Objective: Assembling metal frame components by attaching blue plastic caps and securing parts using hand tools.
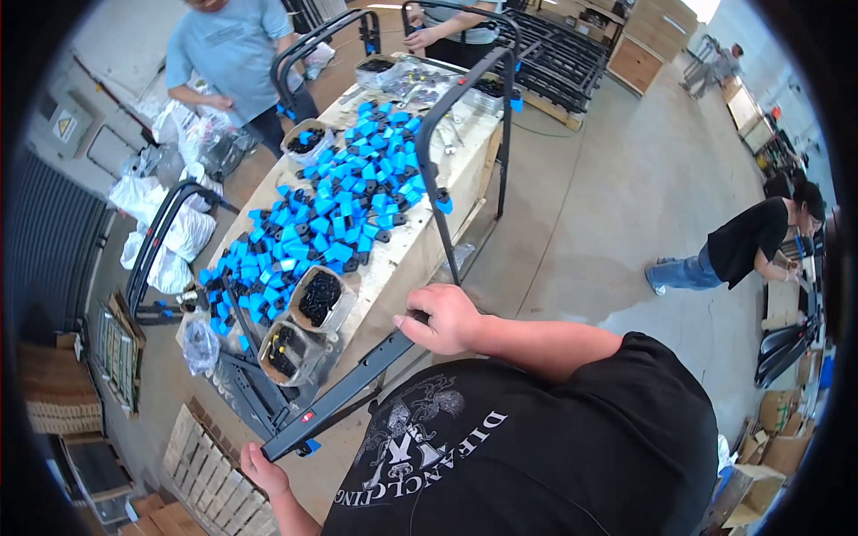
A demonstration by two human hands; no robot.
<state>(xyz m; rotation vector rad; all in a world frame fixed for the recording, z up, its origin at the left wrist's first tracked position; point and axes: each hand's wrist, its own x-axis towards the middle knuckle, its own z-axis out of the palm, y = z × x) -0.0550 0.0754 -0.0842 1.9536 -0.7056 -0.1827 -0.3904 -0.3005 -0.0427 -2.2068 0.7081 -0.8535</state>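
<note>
At the near end of the wooden table (pixel 380 270), I hold a black metal frame (pixel 349 384), my right hand (pixel 447 320) curled round one end, my left hand (pixel 268 475) closed on the other. Blue-and-black parts (pixel 344 214) heap the table; white sacks (pixel 179 232) lie left of it.

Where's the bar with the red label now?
Head view, lower left of centre: the bar slants from the left hand up to the right hand, on the wearer's side of the table.
</note>
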